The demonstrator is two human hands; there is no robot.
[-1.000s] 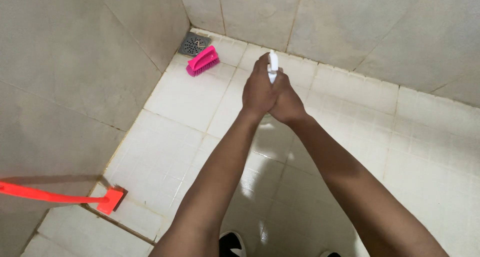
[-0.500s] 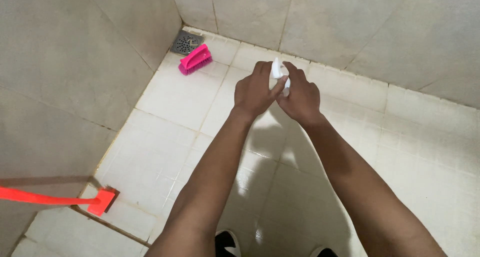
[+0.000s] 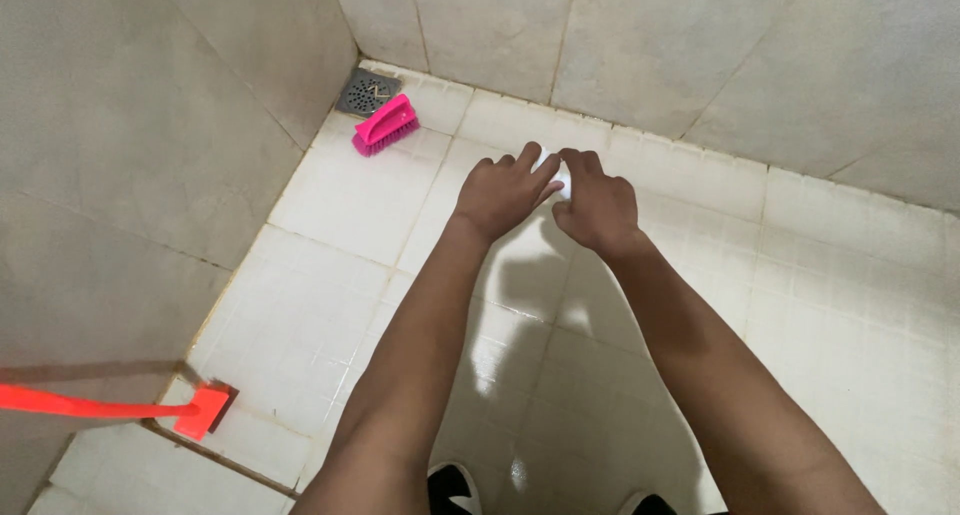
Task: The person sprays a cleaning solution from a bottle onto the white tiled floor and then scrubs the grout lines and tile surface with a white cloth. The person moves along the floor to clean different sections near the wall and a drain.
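Both hands meet out in front over the white tiled floor [image 3: 340, 205]; the left hand [image 3: 500, 190] and the right hand [image 3: 598, 203] close together around a small white bottle [image 3: 556, 178], mostly hidden between the fingers. A pink scrub brush [image 3: 385, 125] lies near the corner drain [image 3: 368, 92]; an orange-red long-handled tool [image 3: 110, 408] rests by the left wall.

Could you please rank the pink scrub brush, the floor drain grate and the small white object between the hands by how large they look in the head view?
1. pink scrub brush
2. floor drain grate, only slightly smaller in the picture, and farther away, so this ranking is unsure
3. small white object, mostly hidden by the left hand and right hand
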